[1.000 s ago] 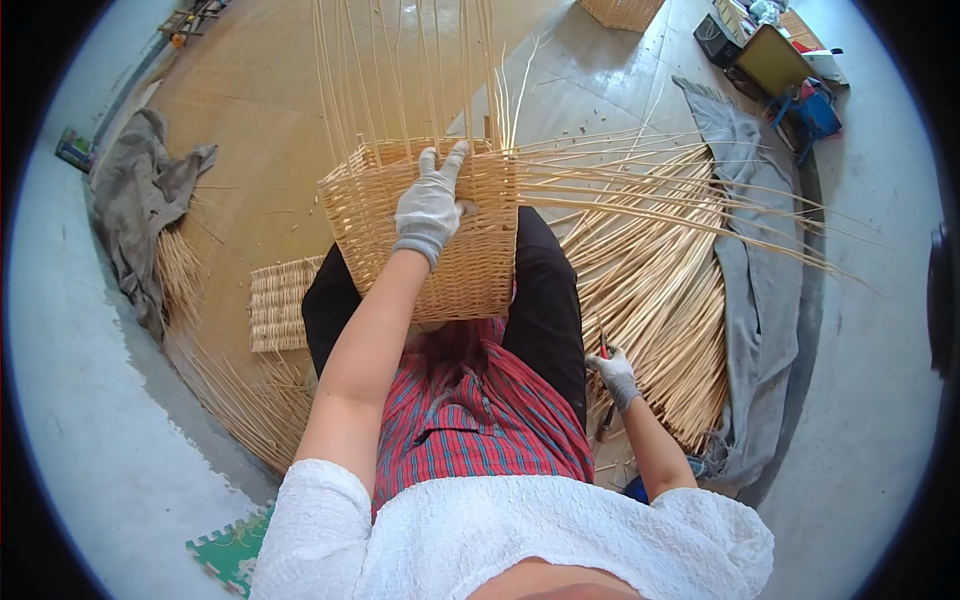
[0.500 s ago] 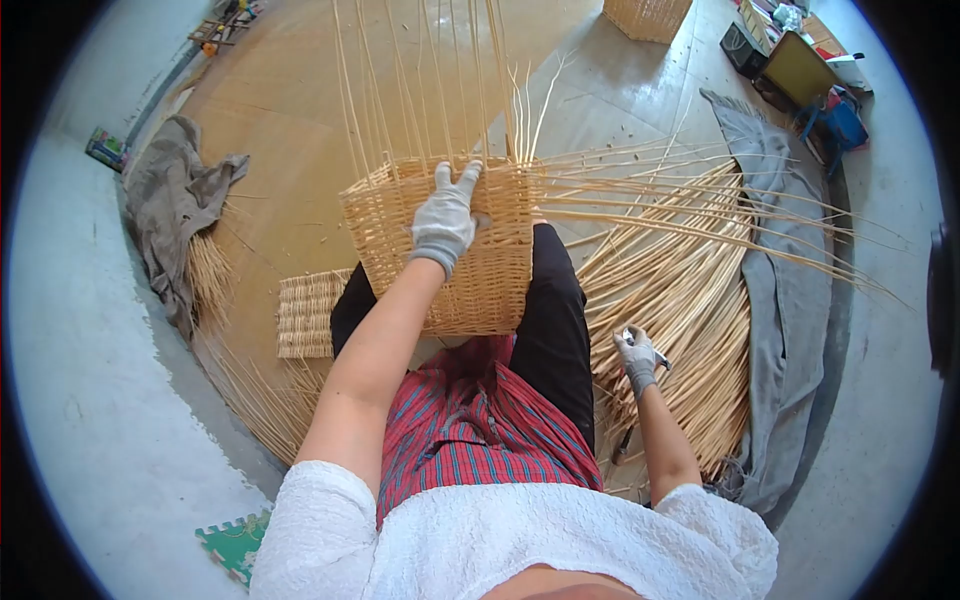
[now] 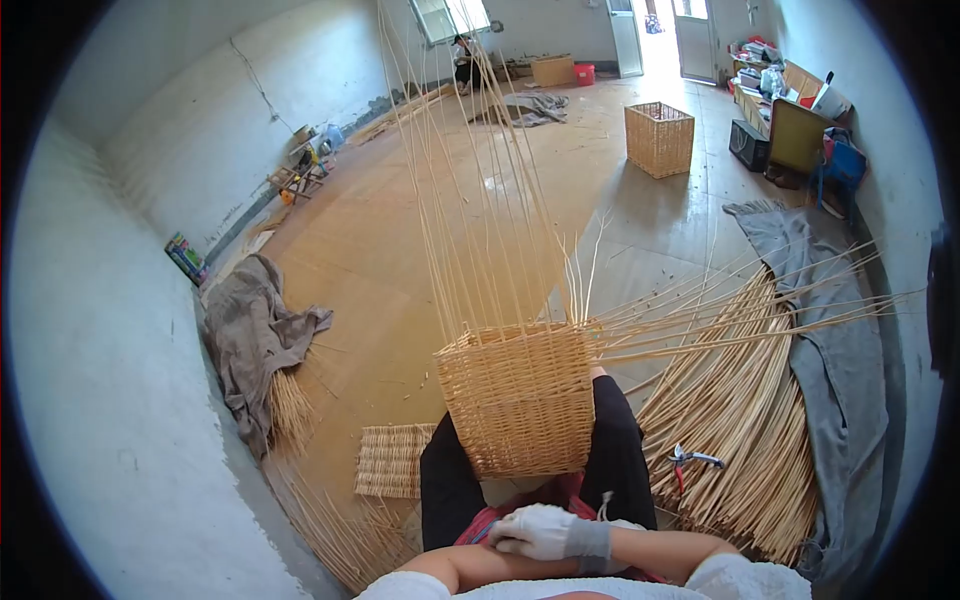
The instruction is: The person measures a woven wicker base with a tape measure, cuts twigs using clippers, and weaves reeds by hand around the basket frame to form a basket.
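A woven basket (image 3: 520, 400) rests against my knees, long upright rods rising from its rim and others spreading right; neither hand is on it. My right hand (image 3: 540, 532), in a white glove, lies low over my lap, its fingers curled against my left forearm; whatever is under them is hidden. Only a small gloved part of my left hand (image 3: 628, 524) shows beyond the right wrist, with its fingers hidden. Pruning shears (image 3: 695, 459) with a red handle lie on the pile of peeled rods (image 3: 740, 430) at the right.
A woven panel (image 3: 393, 461) lies left of my knees. Grey cloths (image 3: 255, 340) partly cover rods on both sides. A finished-looking basket (image 3: 660, 140) stands farther back. Another person (image 3: 464, 64) is near the window. A speaker-like box (image 3: 747, 146) and a blue chair are at the back right.
The view has tilted up, showing more of the room. My left hand has left the basket, my right hand has let go of the shears, and both arms now cross over my lap.
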